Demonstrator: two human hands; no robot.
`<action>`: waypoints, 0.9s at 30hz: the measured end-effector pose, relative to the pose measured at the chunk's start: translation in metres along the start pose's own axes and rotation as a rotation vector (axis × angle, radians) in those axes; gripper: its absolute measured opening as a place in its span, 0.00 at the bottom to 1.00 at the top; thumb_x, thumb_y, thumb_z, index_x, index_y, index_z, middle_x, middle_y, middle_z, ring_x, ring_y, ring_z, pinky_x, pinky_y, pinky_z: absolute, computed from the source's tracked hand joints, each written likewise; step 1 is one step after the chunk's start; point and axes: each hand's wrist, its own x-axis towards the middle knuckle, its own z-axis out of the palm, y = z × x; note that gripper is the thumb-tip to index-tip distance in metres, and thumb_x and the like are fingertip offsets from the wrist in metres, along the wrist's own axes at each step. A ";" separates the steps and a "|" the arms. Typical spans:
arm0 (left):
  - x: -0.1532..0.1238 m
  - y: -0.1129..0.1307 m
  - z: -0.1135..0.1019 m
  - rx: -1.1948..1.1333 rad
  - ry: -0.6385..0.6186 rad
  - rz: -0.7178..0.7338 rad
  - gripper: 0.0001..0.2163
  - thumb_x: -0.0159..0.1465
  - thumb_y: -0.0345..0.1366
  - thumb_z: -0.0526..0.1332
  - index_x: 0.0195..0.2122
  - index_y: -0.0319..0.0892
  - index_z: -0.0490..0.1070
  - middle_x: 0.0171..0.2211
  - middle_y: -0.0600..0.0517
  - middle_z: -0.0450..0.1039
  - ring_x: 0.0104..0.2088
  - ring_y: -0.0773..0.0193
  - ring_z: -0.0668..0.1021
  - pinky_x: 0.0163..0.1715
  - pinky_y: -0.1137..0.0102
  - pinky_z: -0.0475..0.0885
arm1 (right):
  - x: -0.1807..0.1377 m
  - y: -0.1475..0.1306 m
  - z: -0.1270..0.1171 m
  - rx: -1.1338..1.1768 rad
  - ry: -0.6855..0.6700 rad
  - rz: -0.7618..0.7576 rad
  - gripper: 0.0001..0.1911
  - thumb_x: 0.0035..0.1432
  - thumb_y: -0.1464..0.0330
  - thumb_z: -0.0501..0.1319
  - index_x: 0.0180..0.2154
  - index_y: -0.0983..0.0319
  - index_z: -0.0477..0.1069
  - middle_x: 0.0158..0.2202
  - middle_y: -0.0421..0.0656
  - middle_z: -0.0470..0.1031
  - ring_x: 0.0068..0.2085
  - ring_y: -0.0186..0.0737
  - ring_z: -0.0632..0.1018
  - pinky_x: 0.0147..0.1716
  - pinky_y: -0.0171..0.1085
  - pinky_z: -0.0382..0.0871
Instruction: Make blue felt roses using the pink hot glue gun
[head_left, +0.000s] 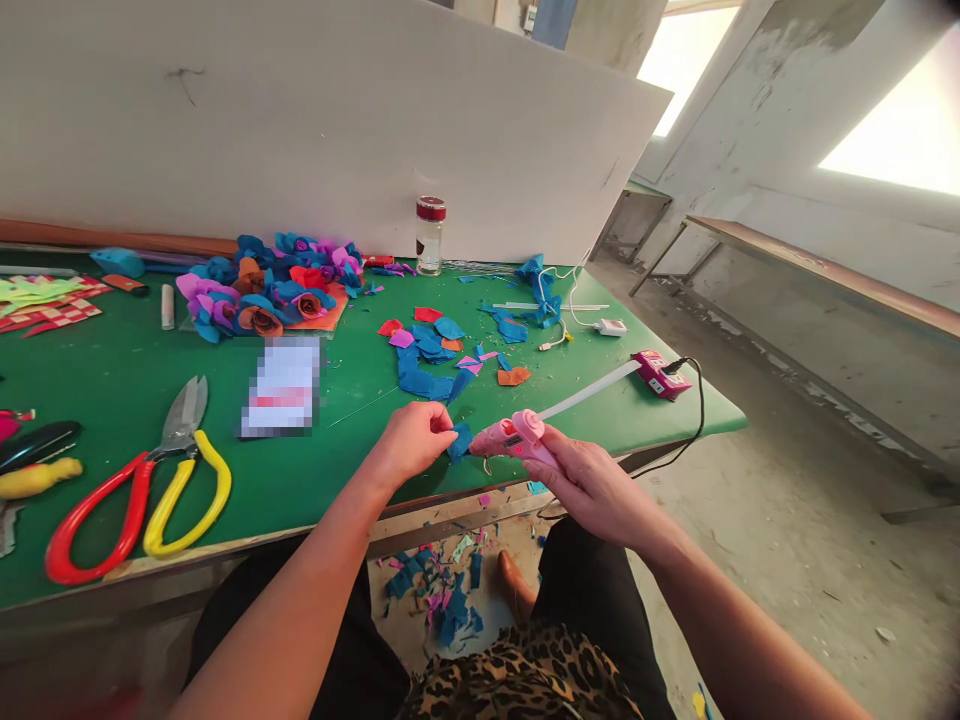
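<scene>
Over the front edge of the green table, my left hand [417, 438] pinches a small blue paper petal [460, 440] between thumb and fingers. My right hand [581, 470] is wrapped round the handle of a pink hot glue gun [517, 434], whose nozzle points left at the petal, touching it or very close. A long whitish glue stick [589, 392] sticks out of the gun's back. Just beyond my hands lie loose blue paper pieces [424, 380], with pink, red and orange scraps among them.
Finished paper flowers [262, 290] are heaped at the back left. Red-and-yellow-handled shears [161, 480] lie at front left, near a blurred white card [281, 388]. A lidded glass jar [430, 238] stands by the white board. A pink power strip [660, 375] with a black cord sits right.
</scene>
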 end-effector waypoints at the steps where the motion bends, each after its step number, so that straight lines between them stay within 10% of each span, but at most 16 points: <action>1: 0.000 0.000 0.000 -0.001 -0.001 0.000 0.03 0.52 0.33 0.60 0.22 0.42 0.69 0.22 0.54 0.72 0.26 0.64 0.72 0.26 0.71 0.62 | 0.000 0.000 0.000 0.002 -0.003 -0.002 0.18 0.68 0.64 0.47 0.55 0.55 0.65 0.48 0.44 0.77 0.42 0.43 0.80 0.43 0.40 0.73; 27: 0.000 0.001 -0.001 0.003 -0.002 -0.012 0.03 0.52 0.33 0.61 0.23 0.42 0.71 0.22 0.54 0.73 0.26 0.64 0.72 0.25 0.71 0.62 | 0.000 0.002 -0.003 -0.017 0.029 0.009 0.18 0.67 0.64 0.48 0.56 0.53 0.65 0.47 0.42 0.78 0.45 0.44 0.80 0.44 0.41 0.73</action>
